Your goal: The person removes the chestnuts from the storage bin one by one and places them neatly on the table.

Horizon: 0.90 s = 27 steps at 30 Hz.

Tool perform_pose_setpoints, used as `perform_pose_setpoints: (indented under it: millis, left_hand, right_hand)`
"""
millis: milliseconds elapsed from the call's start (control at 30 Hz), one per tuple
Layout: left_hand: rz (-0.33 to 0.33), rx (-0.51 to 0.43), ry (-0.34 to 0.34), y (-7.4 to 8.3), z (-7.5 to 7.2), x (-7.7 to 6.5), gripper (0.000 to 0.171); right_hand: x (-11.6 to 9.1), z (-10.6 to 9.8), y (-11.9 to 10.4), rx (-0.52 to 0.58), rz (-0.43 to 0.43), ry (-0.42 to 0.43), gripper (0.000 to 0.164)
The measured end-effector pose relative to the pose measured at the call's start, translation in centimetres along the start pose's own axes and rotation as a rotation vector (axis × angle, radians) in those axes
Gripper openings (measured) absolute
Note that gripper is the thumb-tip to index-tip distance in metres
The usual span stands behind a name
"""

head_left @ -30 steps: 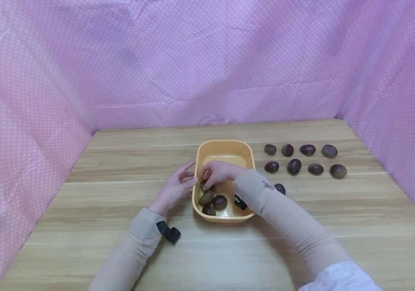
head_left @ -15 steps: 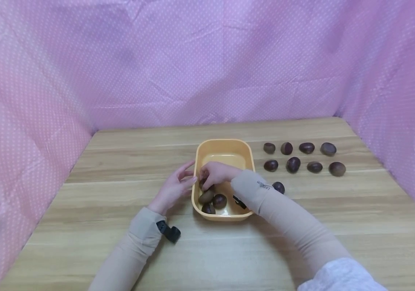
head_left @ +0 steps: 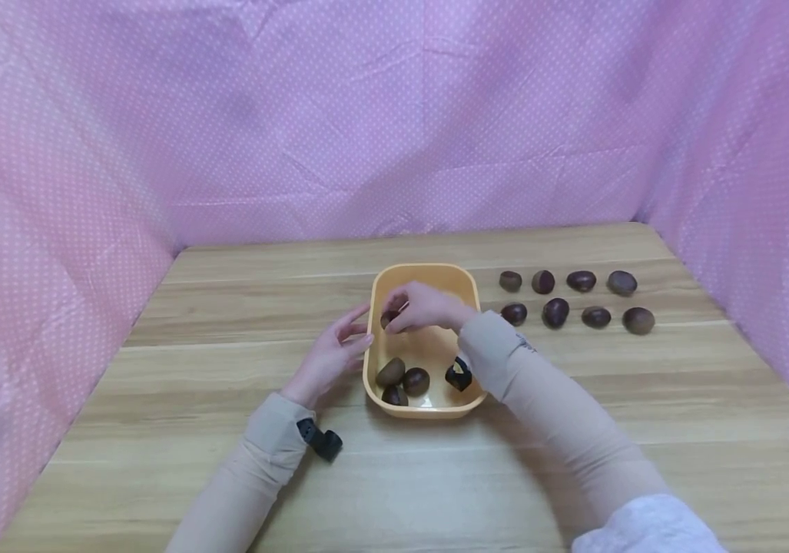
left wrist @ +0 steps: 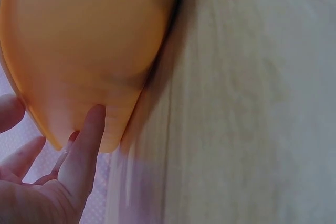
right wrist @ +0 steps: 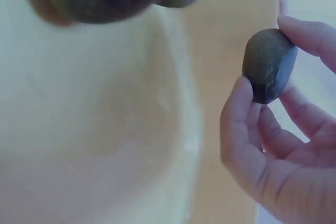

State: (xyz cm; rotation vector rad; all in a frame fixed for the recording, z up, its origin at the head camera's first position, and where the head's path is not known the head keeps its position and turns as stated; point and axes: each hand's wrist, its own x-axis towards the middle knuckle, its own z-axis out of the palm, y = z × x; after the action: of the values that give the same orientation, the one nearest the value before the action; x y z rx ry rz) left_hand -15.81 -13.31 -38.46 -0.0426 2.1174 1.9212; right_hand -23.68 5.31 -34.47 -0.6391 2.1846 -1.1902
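My right hand (head_left: 425, 306) pinches a chestnut (right wrist: 269, 65) between thumb and fingers, inside the yellow plastic tub (head_left: 429, 270). In the head view that chestnut shows only partly past the fingers, near the tub's left wall. Nearer the front of the tub, a brown chestnut (head_left: 390, 372), a rounder one (head_left: 416, 382) and a darker one (head_left: 395, 395) lie close together on the bottom. Outside the left wall, my left hand (head_left: 330, 355) has its fingers spread and touches the tub's side; the left wrist view shows a fingertip (left wrist: 96, 113) against the outer wall.
To the right of the tub, several chestnuts stand in two rows on the wooden table (head_left: 228, 307), among them a far-row one (head_left: 581, 281) and a near-row one (head_left: 638, 321). Pink dotted cloth (head_left: 394, 138) hangs behind the table and along both sides.
The right hand has lifted a chestnut from the group in the tub and moved it toward the back. The left hand has stayed at the tub's side.
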Motion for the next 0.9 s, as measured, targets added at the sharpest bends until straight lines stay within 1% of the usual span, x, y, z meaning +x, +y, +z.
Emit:
perform_pose_setpoints:
  millis: [100, 267, 400, 500, 633, 767, 900]
  left_hand:
    - [0.0, -0.005, 0.001, 0.0, 0.0, -0.1, 0.06]
    - [0.001, 0.005, 0.007, 0.0, 0.0, -0.1, 0.061]
    - [0.012, 0.018, 0.01, 0.0, -0.1, -0.2, 0.061]
    - [0.015, 0.024, 0.01, 0.0, 0.0, -0.1, 0.061]
    - [0.006, 0.032, 0.014, 0.0, 0.0, -0.1, 0.061]
    - [0.007, 0.033, 0.019, -0.1, 0.0, -0.1, 0.061]
    - [0.003, 0.035, 0.016, -0.1, 0.1, -0.1, 0.061]
  right_hand:
    - [-0.6, -0.7, -0.5, 0.003, -0.01, 0.022, 0.028]
    - [-1.9, -1.6, -1.2, -0.012, -0.07, 0.047, 0.028]
    - [-3.4, -2.2, -1.6, -0.065, -0.112, 0.066, 0.029]
    - [-4.4, -2.7, -1.5, -0.095, -0.128, 0.08, 0.03]
    - [-5.6, -3.4, -0.7, -0.104, -0.1, 0.093, 0.03]
    - [-6.6, -4.0, 0.7, -0.096, -0.068, 0.118, 0.029]
    - [-7.7, -4.5, 2.3, -0.085, -0.065, 0.131, 0.03]
